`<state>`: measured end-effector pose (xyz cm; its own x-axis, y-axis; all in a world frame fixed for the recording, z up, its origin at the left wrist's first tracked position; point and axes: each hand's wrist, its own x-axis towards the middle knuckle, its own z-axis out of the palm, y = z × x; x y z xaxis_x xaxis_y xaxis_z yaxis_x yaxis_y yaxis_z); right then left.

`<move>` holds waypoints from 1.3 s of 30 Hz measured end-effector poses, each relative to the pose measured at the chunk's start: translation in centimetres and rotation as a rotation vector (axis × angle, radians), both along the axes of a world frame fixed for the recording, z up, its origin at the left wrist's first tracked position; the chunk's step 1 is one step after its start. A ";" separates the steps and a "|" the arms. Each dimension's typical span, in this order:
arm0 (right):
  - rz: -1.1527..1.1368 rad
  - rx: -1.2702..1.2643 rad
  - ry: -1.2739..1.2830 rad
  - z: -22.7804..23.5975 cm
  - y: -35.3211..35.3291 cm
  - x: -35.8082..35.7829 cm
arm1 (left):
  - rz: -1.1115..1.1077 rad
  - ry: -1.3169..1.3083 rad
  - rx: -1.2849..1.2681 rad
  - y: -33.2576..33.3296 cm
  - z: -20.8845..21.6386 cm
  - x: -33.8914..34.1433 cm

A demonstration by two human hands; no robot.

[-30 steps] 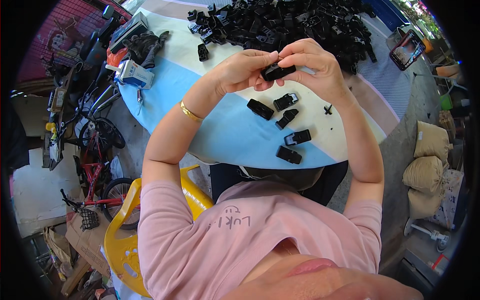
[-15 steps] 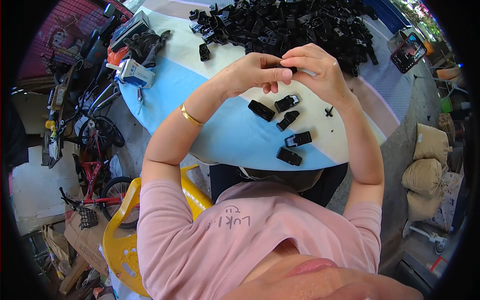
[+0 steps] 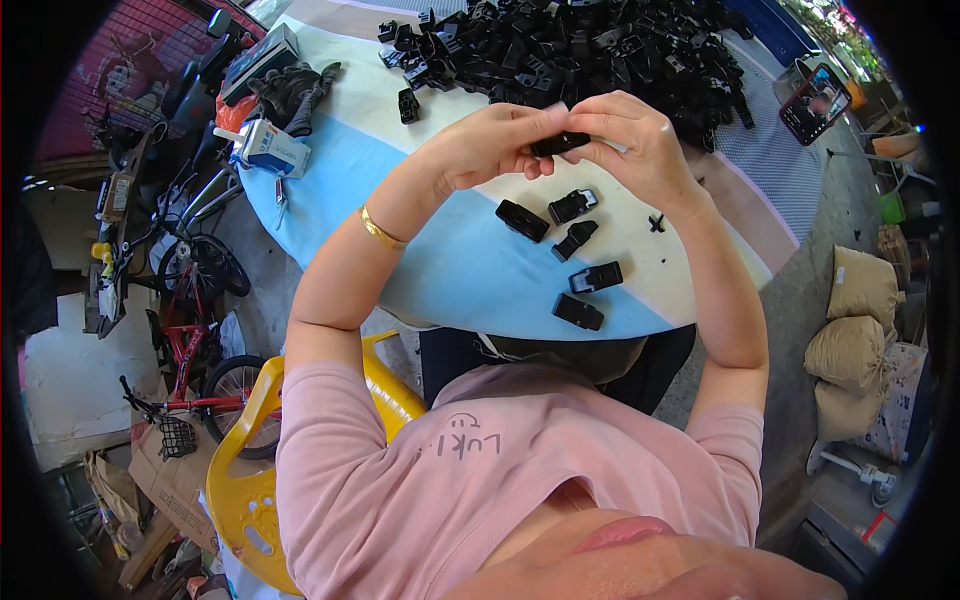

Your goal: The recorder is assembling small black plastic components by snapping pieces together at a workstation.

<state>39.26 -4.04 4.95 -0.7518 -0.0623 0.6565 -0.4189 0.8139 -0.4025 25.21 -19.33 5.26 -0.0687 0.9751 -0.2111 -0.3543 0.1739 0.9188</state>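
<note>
Between my two hands is a small black plastic part (image 3: 560, 143), gripped by both sets of fingers above the table. My left hand (image 3: 505, 140) is closed on its left end, thumb on top. My right hand (image 3: 635, 140) pinches the other end between thumb and fingers. Just below, several finished-looking black plastic pieces lie in a loose column, among them a black piece with a pale top (image 3: 573, 206) and a dark rounded block (image 3: 522, 221). A tiny cross-shaped black bit (image 3: 656, 223) lies under my right wrist. The held part's details are partly covered by fingers.
A large heap of black plastic parts (image 3: 590, 60) covers the table's far side. At left are a blue-and-white carton (image 3: 272, 148), dark gloves (image 3: 292, 95) and a small metal tool (image 3: 281, 203). A phone (image 3: 815, 105) stands at right. A yellow chair (image 3: 240, 480) is beneath me.
My left thumb has lifted and shifted up along the black part, which now shows more between my hands. The pieces on the table have stayed in place.
</note>
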 end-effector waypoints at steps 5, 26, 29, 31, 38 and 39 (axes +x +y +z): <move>-0.016 -0.039 -0.030 -0.4 -0.1 0.1 | 0.028 -0.096 -0.011 0.0 0.1 0.3; -0.342 0.223 -0.290 -2.1 1.3 0.0 | -0.186 1.158 0.370 -0.3 -1.3 4.3; -0.363 0.280 -0.273 -1.5 1.3 0.2 | -0.028 0.950 0.252 0.5 -0.6 2.0; -0.363 0.243 -0.325 -0.9 1.3 0.4 | 0.391 1.027 0.229 2.0 -1.6 -0.9; -0.319 0.204 -0.428 -0.9 1.8 0.9 | 0.736 1.615 -0.024 4.8 -3.6 -6.3; -0.321 0.204 -0.428 -0.8 1.8 0.8 | 0.735 1.615 -0.022 4.8 -3.7 -6.4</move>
